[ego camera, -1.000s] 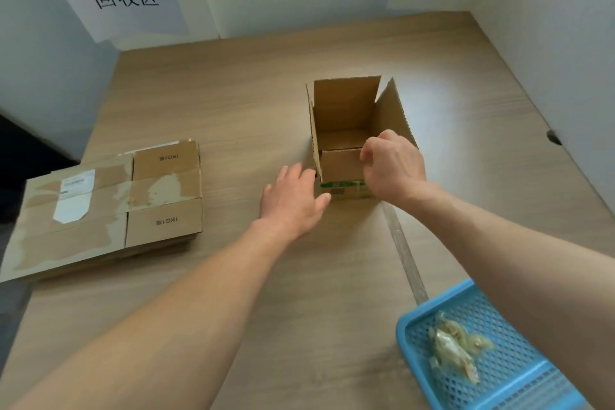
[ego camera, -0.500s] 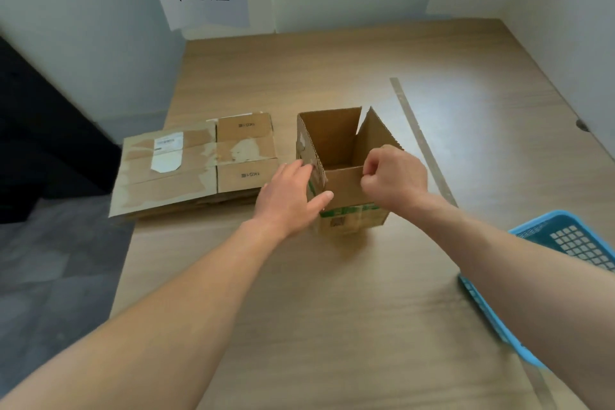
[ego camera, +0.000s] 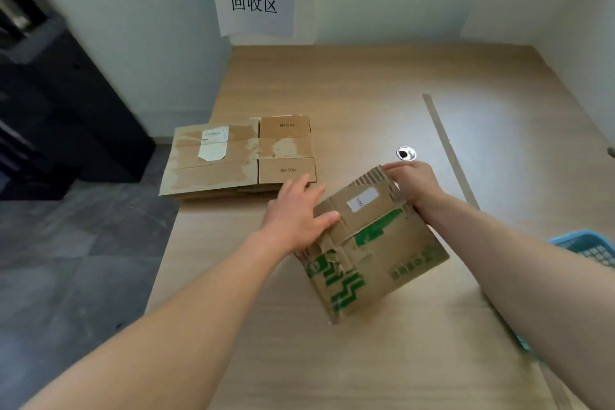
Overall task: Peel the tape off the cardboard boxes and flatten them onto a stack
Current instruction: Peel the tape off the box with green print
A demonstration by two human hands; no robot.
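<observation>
The right grip (ego camera: 412, 183) curls over the far edge of the one cardboard box (ego camera: 376, 253). The left grip (ego camera: 299, 213), fingers straight and spread, presses the box's left side. The box tilts over the worktop (ego camera: 366, 93). One flattened stack (ego camera: 239, 156) overhangs the worktop's left edge. One blue basket (ego camera: 589, 246) sits at the right edge. Bare wood lies beyond.

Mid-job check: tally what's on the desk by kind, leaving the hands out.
Green-printed box: 1
Flattened cardboard stack: 1 (sheets in it cannot be counted)
Blue basket: 1
Total: 3
</observation>
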